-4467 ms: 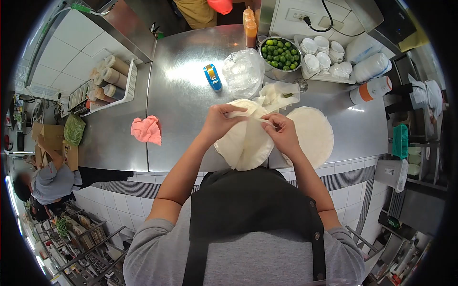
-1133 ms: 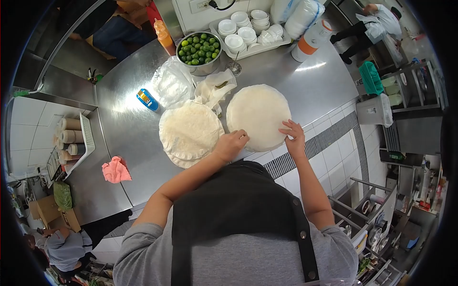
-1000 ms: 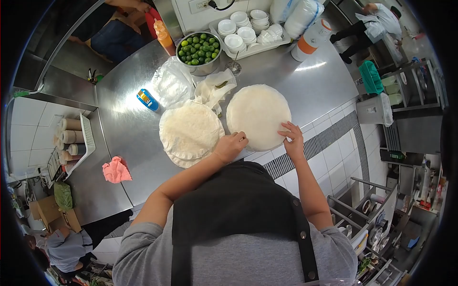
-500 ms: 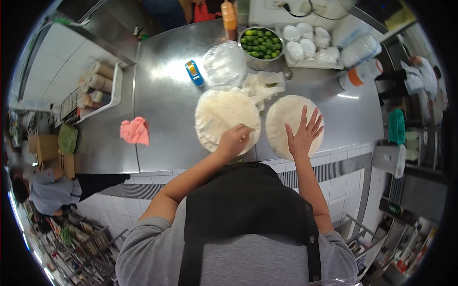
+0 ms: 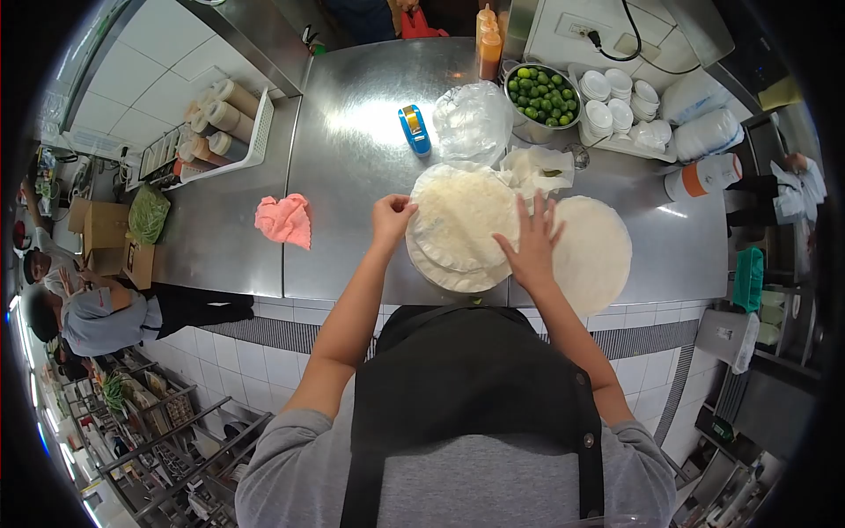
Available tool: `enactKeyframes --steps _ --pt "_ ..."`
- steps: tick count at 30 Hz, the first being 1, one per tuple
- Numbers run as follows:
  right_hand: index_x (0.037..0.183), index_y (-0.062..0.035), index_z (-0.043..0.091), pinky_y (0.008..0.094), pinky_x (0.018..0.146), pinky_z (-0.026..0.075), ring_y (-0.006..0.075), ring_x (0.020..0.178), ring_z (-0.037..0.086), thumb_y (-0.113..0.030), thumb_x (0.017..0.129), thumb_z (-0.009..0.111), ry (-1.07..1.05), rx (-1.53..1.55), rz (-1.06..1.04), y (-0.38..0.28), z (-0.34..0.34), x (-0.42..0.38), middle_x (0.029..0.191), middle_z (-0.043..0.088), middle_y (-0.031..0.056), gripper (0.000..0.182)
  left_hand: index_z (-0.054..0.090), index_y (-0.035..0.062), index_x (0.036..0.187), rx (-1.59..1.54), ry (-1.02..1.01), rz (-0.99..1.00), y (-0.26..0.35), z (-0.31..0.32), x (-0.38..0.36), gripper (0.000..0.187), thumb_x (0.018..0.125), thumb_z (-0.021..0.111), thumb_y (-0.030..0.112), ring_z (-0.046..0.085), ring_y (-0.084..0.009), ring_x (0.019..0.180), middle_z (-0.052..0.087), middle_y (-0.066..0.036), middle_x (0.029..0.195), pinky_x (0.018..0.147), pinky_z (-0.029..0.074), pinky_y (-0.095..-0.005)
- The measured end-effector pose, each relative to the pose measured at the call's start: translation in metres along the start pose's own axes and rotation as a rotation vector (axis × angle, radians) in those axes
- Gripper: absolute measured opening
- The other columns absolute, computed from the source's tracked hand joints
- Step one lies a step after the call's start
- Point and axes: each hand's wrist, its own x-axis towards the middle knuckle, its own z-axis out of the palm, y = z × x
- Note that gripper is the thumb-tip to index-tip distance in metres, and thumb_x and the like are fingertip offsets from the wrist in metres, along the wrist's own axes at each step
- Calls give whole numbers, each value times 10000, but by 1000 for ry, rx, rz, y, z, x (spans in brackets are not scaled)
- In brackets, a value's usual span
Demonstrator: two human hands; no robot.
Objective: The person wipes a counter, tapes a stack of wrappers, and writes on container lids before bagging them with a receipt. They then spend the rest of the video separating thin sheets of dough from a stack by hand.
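Observation:
A stack of large, pale, round flour tortillas [image 5: 462, 220] lies on the steel counter in front of me, the upper one sitting askew over those below. At its left rim my left hand [image 5: 392, 222] is closed, thumb and fingertips pinching the edge of a tortilla. My right hand [image 5: 533, 244] is spread with fingers apart at the stack's right rim, its thumb touching the top tortilla. Partly behind that hand lies a second pale round of tortillas [image 5: 596, 251]. A crumpled whitish cloth or wrapper [image 5: 532, 173] with a green bit on it sits just beyond the stack.
Beyond the stack are a clear plastic bag [image 5: 473, 123], a blue tape dispenser [image 5: 414, 130], a bowl of limes [image 5: 543, 97] and sauce bottles [image 5: 489, 53]. A pink cloth [image 5: 283, 220] and a bottle basket [image 5: 255, 136] are left. White cups [image 5: 616, 97] stand right. People stand left and right.
My left hand has moved from on top of the stack to its left rim. My right hand has shifted left, off the second round to the stack's right rim. The view has shifted too.

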Motion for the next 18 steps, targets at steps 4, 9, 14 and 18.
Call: enactKeyframes --steps 4,9,14,18 --pt "1403 -114 512 570 1184 175 438 1470 193 -277 869 719 -27 335 -332 -37 -1 18 1618 210 172 596 694 -2 946 -62 -139 -98 41 -7 -7 163 860 768 115 631 -106 689 686 -50 853 603 545 -261" --pt "1219 -58 631 391 946 537 275 1217 568 -129 849 760 -230 933 -210 -70 -6 22 1345 549 153 398 657 29 947 -343 -334 -131 80 0 -23 164 877 763 133 644 -116 754 678 -52 876 650 553 -261" --pt "1115 22 633 325 840 583 194 992 678 -117 864 758 -175 1240 112 -68 -1 26 1086 679 127 313 640 19 1022 -630 -522 -80 89 21 -43 188 878 748 74 659 -143 903 682 -81 958 872 541 -301" --pt "1077 20 638 312 840 579 171 969 682 -93 863 756 -214 1305 136 -58 -19 25 1030 697 114 269 627 -8 1085 -655 -591 -40 94 24 -54 280 836 757 -2 671 -179 946 695 -101 1015 916 540 -344"
